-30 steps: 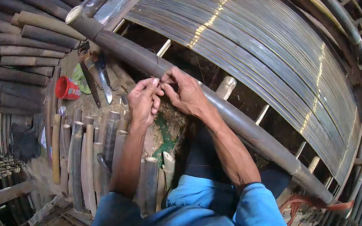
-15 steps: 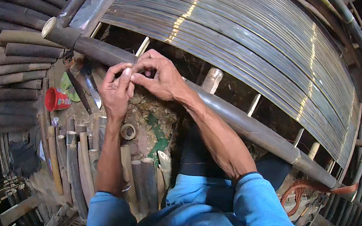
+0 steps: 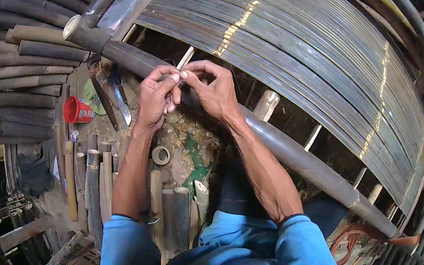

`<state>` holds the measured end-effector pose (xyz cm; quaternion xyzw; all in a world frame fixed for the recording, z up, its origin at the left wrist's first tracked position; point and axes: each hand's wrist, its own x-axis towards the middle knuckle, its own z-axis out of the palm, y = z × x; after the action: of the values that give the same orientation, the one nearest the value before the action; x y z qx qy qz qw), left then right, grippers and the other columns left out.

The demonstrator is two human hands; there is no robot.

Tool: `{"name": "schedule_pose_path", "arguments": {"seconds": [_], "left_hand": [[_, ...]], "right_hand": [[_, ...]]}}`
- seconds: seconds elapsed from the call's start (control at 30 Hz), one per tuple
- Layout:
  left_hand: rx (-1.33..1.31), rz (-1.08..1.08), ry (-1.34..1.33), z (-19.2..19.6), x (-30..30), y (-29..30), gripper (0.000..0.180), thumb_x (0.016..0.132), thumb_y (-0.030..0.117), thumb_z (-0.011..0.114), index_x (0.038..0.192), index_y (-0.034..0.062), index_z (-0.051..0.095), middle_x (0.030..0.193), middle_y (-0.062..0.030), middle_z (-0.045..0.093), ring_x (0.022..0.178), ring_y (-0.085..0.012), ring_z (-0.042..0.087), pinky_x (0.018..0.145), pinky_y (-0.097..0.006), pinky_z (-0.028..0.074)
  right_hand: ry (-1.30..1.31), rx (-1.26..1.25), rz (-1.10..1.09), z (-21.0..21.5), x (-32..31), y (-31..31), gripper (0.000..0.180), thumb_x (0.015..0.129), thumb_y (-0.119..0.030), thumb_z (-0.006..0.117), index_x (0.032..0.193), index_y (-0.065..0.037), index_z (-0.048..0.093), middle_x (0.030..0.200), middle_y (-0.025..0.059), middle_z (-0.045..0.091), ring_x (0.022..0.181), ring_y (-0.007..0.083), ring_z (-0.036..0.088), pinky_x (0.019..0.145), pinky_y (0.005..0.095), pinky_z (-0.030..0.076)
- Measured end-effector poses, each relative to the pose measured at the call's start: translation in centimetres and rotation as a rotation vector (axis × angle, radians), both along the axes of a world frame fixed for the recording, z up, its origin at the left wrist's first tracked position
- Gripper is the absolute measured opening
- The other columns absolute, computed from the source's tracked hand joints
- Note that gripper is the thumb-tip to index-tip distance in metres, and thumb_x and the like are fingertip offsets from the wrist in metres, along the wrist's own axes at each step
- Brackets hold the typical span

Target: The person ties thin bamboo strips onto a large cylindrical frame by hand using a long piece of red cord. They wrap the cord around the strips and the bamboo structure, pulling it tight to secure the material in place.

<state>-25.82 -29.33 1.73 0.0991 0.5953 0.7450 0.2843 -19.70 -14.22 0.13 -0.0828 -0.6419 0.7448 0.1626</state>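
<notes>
Stacked bamboo poles (image 3: pixel 24 71) are lining the workshop behind a curved panel of bamboo slats (image 3: pixel 305 52). A thick bamboo pole (image 3: pixel 298 156) is crossing beneath. The left hand (image 3: pixel 154 101) and right hand (image 3: pixel 214 90) are pinching a thin bamboo strip (image 3: pixel 183 63) with closed fingers, just above the pole.

Left hand (image 3: pixel 156 97) and right hand (image 3: pixel 214 90), fingertips together over thick bamboo pole (image 3: pixel 298 156).

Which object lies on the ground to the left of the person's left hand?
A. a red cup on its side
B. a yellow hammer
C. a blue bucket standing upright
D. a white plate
A: a red cup lies tipped on its side left of the left hand, near a knife.
</notes>
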Motion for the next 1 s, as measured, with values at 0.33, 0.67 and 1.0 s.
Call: {"name": "schedule_pose_path", "arguments": {"seconds": [0.33, 0.67, 1.0], "left_hand": [[-0.178, 0.088, 0.339, -1.0, 0.8, 0.2, 0.013, 0.097, 0.011, 0.062, 0.107, 0.0023, 0.063, 0.059, 0.0005, 0.057, 0.045, -0.0026, 0.045, 0.040, -0.019, 0.031], [-0.439, 0.192, 1.066, 0.9, 1.5, 0.7, 0.016, 0.089, 0.002, 0.070, 0.105, -0.0006, 0.069, 0.066, -0.0050, 0.063, 0.053, -0.0042, 0.055, 0.049, -0.023, 0.041], [-0.466, 0.175, 1.284, 1.0, 1.1, 0.5, 0.010, 0.090, 0.004, 0.067, 0.098, -0.0014, 0.068, 0.071, -0.0047, 0.068, 0.052, -0.0122, 0.059, 0.051, -0.027, 0.047]], "right_hand": [[-0.062, 0.118, 0.040, -1.5, 0.0, 0.5, 0.022, 0.090, -0.021, 0.072, 0.100, -0.001, 0.071, 0.083, 0.0021, 0.069, 0.075, 0.0070, 0.057, 0.069, 0.0264, 0.048], [-0.062, -0.027, 0.220, -1.6, -0.2, 1.8, 0.030, 0.096, -0.031, 0.068, 0.104, -0.003, 0.071, 0.088, -0.0019, 0.065, 0.080, 0.0069, 0.054, 0.071, 0.0253, 0.045], [0.025, 0.007, 0.160, -2.0, -0.2, 1.4, 0.023, 0.093, -0.022, 0.071, 0.106, -0.003, 0.072, 0.084, -0.0034, 0.064, 0.075, 0.0052, 0.052, 0.068, 0.0244, 0.045]]}}
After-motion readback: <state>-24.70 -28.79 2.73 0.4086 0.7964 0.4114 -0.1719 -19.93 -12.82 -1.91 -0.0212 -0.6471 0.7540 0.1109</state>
